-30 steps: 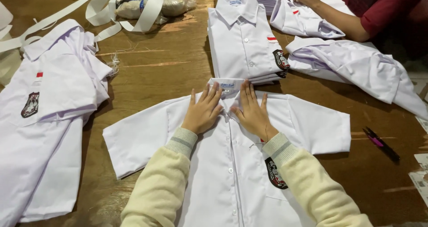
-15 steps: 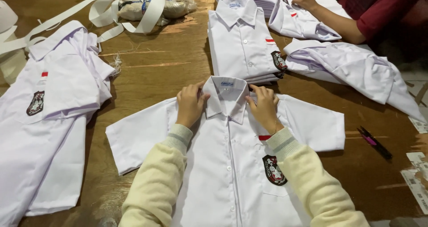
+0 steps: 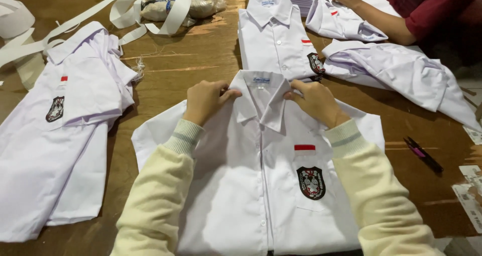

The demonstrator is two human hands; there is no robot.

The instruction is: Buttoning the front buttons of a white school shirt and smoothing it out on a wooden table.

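A white short-sleeved shirt lies face up on the wooden table, buttoned, with a red stripe and a dark crest badge on its chest pocket. My left hand pinches the left side of the collar. My right hand pinches the right side of the collar. Both arms wear cream knit sleeves.
A pile of white shirts lies at the left, a folded shirt just beyond the collar. Another person in a red sleeve handles shirts at the top right. A pen, paper slips, white strips and a wrapped bundle lie about.
My hands moved from the flat shirt back to the collar; the shirt now lies front up with badge and buttons showing, and my fingers have closed on the collar's two sides.
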